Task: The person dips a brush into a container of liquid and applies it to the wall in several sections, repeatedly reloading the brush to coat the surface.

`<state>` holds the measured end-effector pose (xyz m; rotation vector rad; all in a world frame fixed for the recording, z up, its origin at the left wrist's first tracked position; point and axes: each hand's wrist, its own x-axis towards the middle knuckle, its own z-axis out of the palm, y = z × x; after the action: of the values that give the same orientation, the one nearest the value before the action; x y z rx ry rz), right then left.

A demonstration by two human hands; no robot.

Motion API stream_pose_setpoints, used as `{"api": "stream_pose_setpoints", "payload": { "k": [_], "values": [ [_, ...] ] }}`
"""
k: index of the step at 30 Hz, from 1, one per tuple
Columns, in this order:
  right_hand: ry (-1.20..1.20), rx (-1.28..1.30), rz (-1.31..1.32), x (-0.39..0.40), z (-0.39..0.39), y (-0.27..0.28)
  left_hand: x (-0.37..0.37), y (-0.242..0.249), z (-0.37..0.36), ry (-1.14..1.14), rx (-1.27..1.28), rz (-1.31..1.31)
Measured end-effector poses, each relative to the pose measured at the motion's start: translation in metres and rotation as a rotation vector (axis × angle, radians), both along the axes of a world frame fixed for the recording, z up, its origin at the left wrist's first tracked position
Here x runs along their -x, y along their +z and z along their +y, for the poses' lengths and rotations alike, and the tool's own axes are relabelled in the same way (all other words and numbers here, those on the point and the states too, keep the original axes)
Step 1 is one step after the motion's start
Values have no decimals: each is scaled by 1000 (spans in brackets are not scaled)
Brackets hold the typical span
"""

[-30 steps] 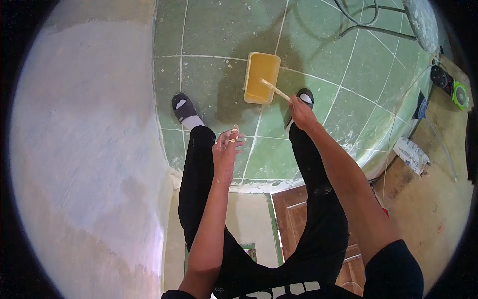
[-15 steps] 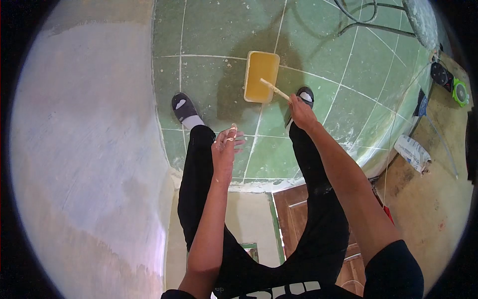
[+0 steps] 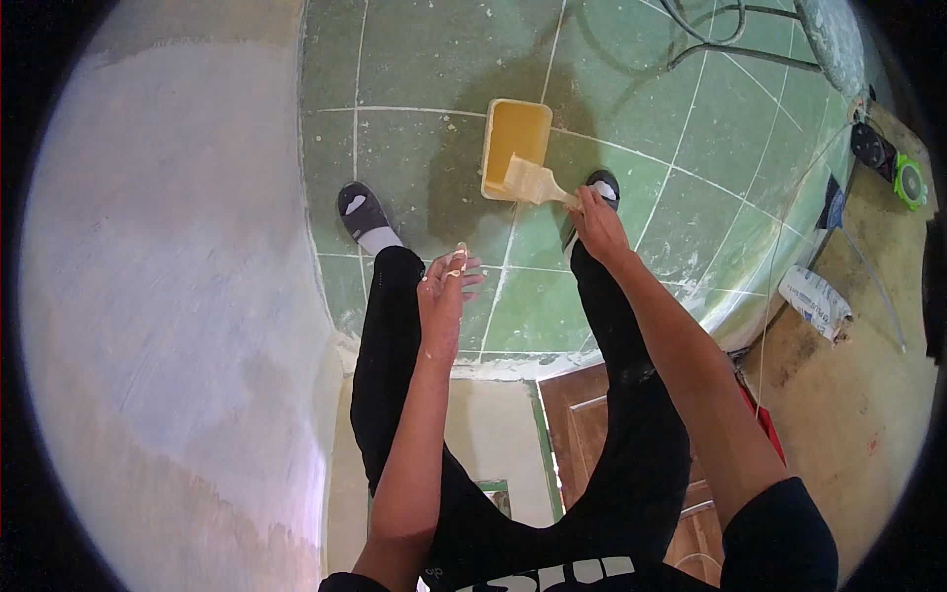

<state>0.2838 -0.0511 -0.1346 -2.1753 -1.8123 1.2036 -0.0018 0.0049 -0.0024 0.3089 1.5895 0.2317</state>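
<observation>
My right hand point(image 3: 596, 222) grips the handle of a paintbrush point(image 3: 534, 183), whose pale, paint-wet bristles lie flat-on above the near end of a yellow paint tray point(image 3: 515, 148). The tray holds yellow paint and stands on a green tiled ledge point(image 3: 424, 59) between my two feet. My left hand point(image 3: 446, 291) hovers over my left leg with fingers loosely curled and smeared with pale paint; it holds nothing I can make out.
A plastered grey wall point(image 3: 168, 296) fills the left side. My shoes point(image 3: 361, 212) stand on the tiles near the ledge's edge. Far below lie a brown door point(image 3: 582, 424), a white bag point(image 3: 815, 304) and a green-rimmed tool point(image 3: 906, 183). Metal legs point(image 3: 730, 39) stand top right.
The brush has turned in my right hand, so its broad bristle face now shows over the tray's near end instead of only a thin edge. My left hand stays put.
</observation>
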Motion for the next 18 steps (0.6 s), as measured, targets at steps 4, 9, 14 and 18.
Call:
{"api": "stream_pose_setpoints", "payload": {
  "k": [4,9,14,18],
  "values": [
    [1,73,-14,0,2,5,0,-1,0,3,-7,-1],
    [-14,-13,-33,2,0,3,-1,1,2,10,7,0],
    [-3,43,-7,2,-8,-2,-1,-1,1,23,9,-4],
    [-8,23,-82,-5,-17,-11,0,0,2,29,-5,-18]
  ]
}}
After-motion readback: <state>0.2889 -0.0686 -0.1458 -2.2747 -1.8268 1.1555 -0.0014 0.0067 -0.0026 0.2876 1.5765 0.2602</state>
